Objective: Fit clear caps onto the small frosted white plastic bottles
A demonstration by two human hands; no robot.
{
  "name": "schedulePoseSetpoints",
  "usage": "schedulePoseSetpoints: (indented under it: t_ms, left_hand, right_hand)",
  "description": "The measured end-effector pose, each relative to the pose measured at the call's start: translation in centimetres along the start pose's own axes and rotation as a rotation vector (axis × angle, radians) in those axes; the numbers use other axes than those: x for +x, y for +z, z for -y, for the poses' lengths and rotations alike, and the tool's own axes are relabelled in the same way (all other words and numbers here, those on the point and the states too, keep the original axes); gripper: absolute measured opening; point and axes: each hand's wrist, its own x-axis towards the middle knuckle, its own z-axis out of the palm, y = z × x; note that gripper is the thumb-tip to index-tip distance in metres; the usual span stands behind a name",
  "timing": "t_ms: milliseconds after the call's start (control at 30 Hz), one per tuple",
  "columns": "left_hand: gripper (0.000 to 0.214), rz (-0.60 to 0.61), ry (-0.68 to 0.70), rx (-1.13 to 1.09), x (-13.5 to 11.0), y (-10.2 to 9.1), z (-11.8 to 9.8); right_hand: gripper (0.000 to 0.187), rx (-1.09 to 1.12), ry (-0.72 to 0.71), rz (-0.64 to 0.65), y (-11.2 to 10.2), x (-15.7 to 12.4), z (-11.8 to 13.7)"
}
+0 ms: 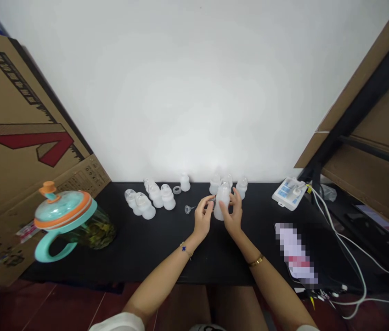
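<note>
The bottle (222,202) stands straight up, top pointing up, in the middle of the black table (146,248). The big cardboard box (15,138) shows one red arrow, and its words are too blurry to read. One teal jug (65,218) sits on the left. The right hand (234,215) curls round the bottle. The left hand (203,217) pinches its fingertips together at the bottle's side. Three more bottles (228,181) stand just behind.
</note>
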Motion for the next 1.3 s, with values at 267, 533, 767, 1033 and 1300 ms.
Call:
schedulePoseSetpoints:
  t_ms: [267, 533, 767, 1033, 1300]
  left_hand:
    - [0.032, 0.099, -0.005, 0.165, -0.2, 0.3, -0.2]
    - [0.034, 0.464, 0.026, 0.627, -0.7, 1.0, 0.8]
    - [0.032, 0.648, 0.096, 0.899, -1.0, 1.2, 0.8]
    - [0.032, 0.645, 0.122, 0.931, -1.0, 1.2, 1.2]
    - [0.033, 0.601, 0.126, 0.882, -1.0, 1.1, 1.6]
  right_hand:
    - [0.076, -0.113, 0.109, -0.447, -4.0, 4.4, -1.3]
    - [0.071, -0.419, 0.184, -0.493, -6.4, 6.1, -4.5]
    - [0.068, -0.585, 0.262, -0.350, -6.8, 5.9, -6.1]
    - [0.070, -0.614, 0.263, -0.269, -6.8, 5.8, -6.9]
    - [0.070, -0.599, 0.301, -0.257, -6.7, 5.7, -6.5]
